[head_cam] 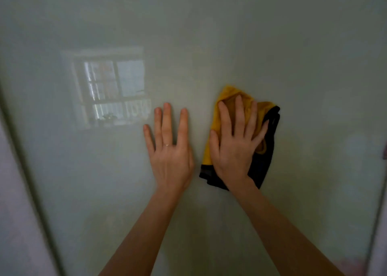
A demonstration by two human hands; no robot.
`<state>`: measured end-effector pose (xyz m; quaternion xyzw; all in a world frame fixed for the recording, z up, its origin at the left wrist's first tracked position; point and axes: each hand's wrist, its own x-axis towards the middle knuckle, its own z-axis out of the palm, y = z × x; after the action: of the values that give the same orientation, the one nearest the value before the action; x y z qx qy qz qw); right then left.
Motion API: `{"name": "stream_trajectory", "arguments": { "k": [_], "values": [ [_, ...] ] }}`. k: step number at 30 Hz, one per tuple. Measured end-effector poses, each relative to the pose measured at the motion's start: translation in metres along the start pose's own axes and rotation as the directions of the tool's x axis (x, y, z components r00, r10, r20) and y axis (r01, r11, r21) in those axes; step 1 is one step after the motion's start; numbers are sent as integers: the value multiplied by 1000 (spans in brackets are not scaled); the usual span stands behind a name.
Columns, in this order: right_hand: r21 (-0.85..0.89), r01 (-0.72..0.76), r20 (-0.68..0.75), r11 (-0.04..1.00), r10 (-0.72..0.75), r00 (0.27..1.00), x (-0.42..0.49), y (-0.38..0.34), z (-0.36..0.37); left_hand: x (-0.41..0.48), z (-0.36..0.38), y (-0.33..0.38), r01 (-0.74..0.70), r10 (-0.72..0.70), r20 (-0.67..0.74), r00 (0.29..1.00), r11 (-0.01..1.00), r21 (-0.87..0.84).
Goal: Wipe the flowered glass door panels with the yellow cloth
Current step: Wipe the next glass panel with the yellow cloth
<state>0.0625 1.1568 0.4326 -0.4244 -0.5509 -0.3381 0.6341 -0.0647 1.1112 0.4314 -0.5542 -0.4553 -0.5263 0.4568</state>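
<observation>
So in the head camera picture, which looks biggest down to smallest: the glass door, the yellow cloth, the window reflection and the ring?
1. Glass door: fills the view.
2. Window reflection and yellow cloth: about alike, can't rank.
3. Ring on the left hand: tiny.

The left forearm (144,229) and right forearm (278,225) are bare along all their visible length, up from the lower edge of the view. The left grip (170,156) wears a thin, pale metal ring (167,144) near the base of its longest finger. The right grip (232,150) is bare. Fingers on both are long and slim; nails look short, though blur hides detail.
</observation>
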Motion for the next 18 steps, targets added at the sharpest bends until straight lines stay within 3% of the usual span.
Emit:
{"name": "stream_trajectory", "arguments": {
  "k": [2,4,6,8,11,14,16,18],
  "values": [
    [57,180,32,982,-182,983,-8,11,-4,4,10,12,-12,12,-10,1000,1000,-17],
    [126,383,57,915,-392,918,-17,39,-9,7,19,26,-12,11,-25,1000,999,-36],
    [122,483,64,867,-492,868,-21,76,-14,7,25,38,7,-8,-41,999,999,-32],
    [74,421,83,904,-426,901,-19,107,-17,7,27,43,19,-19,-42,999,1000,-9],
    [-5,129,19,992,-129,991,2,117,-14,7,29,43,29,-26,-55,998,998,47],
    [-28,-84,-51,996,82,995,22,82,-9,6,30,45,28,-24,-61,998,998,64],
    [-25,-80,-38,997,79,996,21,58,-8,6,32,45,13,-8,-64,998,997,77],
    [-6,70,18,998,-70,997,9,48,-8,6,33,43,1,4,-62,998,996,86]
  ]
}}
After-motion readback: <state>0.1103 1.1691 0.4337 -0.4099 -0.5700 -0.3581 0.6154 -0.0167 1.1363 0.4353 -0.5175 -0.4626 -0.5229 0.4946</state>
